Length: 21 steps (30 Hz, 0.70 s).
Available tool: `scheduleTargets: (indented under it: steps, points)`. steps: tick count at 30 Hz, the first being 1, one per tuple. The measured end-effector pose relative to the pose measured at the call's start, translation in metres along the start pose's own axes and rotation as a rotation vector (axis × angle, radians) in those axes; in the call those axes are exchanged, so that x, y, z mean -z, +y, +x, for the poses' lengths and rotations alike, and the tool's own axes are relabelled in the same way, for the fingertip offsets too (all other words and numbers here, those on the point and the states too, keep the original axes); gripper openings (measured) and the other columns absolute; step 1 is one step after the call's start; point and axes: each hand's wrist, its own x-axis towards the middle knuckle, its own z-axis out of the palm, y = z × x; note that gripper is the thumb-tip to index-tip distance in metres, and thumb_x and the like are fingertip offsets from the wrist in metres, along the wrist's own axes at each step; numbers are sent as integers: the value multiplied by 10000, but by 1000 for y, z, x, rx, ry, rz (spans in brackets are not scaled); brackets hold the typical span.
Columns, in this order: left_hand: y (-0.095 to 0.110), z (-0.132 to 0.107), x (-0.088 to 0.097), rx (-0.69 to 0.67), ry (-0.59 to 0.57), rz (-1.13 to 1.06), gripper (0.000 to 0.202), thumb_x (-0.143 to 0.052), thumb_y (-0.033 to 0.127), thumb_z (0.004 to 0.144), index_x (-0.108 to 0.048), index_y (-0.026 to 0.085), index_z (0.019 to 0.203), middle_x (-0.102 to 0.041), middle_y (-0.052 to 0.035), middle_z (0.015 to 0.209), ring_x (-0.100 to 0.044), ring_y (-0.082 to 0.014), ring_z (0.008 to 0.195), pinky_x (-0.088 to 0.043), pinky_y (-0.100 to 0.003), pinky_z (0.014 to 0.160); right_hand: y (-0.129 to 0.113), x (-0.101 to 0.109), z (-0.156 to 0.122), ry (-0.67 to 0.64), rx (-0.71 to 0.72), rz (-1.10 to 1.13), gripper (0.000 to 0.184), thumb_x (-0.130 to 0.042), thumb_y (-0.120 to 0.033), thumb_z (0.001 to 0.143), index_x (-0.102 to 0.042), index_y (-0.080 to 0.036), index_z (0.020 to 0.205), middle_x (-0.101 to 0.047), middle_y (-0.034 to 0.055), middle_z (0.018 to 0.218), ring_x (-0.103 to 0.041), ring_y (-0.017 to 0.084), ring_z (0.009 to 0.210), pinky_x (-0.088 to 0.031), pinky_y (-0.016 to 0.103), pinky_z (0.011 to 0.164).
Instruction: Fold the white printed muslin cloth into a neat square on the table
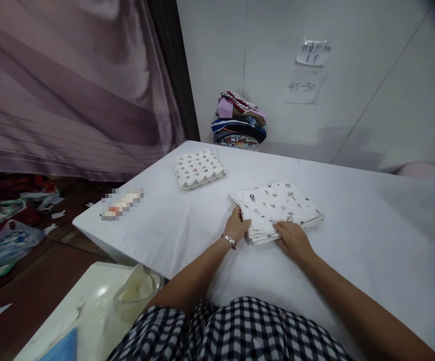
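Note:
A white folded cloth (pixel 277 203) printed with small grey and pink plant shapes lies flat in several layers on the white-covered table (pixel 187 235). At its left near corner, my left hand (pixel 237 225) is closed on the edge, thumb on top and the other fingers partly hidden beneath. My right hand (pixel 293 239) pinches the near edge, its fingers on the upper layer and its thumb low by the side. Farther left rests a second folded cloth (pixel 199 169), thicker and more compact, with rows of grey tree-like prints.
A stack of folded clothes (pixel 239 123) stands against the wall beyond the table. A small blurred item (pixel 123 204) lies near the left corner. Lower left, a clear container (pixel 138 288) sits on a white surface. Plastic bags (pixel 12 240) litter the floor beside a hanging curtain (pixel 70 90).

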Motion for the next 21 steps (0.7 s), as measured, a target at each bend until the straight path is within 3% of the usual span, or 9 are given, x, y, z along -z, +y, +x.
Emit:
scheduleTargets:
  steps: [3,8,11,14,17,21]
  points:
    - [-7,-4,10,44,-24,29,389,-615,238,722,-497,185,1089,-651,-40,915,-607,-158,781,-474,-274,710,-19,5,-10,-60,0,-8,350,-438,-154,804,-577,-198,1122,-594,131,1033,-518,257,926,-413,405,778]
    - [-10,17,18,141,99,84,372,-550,457,777,-496,186,1026,-636,-41,883,-597,-143,718,-451,-262,660,-38,25,3,-197,-30,90,384,-482,-171,779,-556,-184,1156,-577,134,1103,-507,263,995,-417,410,814]
    - [-6,30,16,114,108,223,269,-556,416,776,-512,190,916,-637,-37,853,-594,-163,771,-436,-273,693,-46,33,15,-257,27,217,462,-506,-285,810,-482,-190,1261,-489,131,1286,-430,266,1172,-363,444,948]
    - [-5,34,15,77,101,331,192,-549,360,782,-510,195,872,-639,-35,834,-593,-176,788,-426,-282,712,-58,29,18,-354,97,249,599,-511,-339,814,-353,-198,1375,-369,119,1408,-306,274,1298,-239,501,1048]
    - [-5,40,17,75,134,314,328,-550,422,778,-498,191,1004,-644,-58,920,-601,-188,866,-426,-284,753,-70,22,13,-400,125,263,685,-505,-354,816,-246,-176,1425,-286,122,1448,-222,263,1344,-161,504,1089]
    - [-1,59,17,148,130,251,582,-577,520,730,-440,155,1162,-629,-130,1051,-584,-244,1001,-422,-322,822,-75,18,7,-388,111,258,670,-499,-310,818,-249,-176,1425,-288,116,1447,-214,253,1349,-169,495,1093]
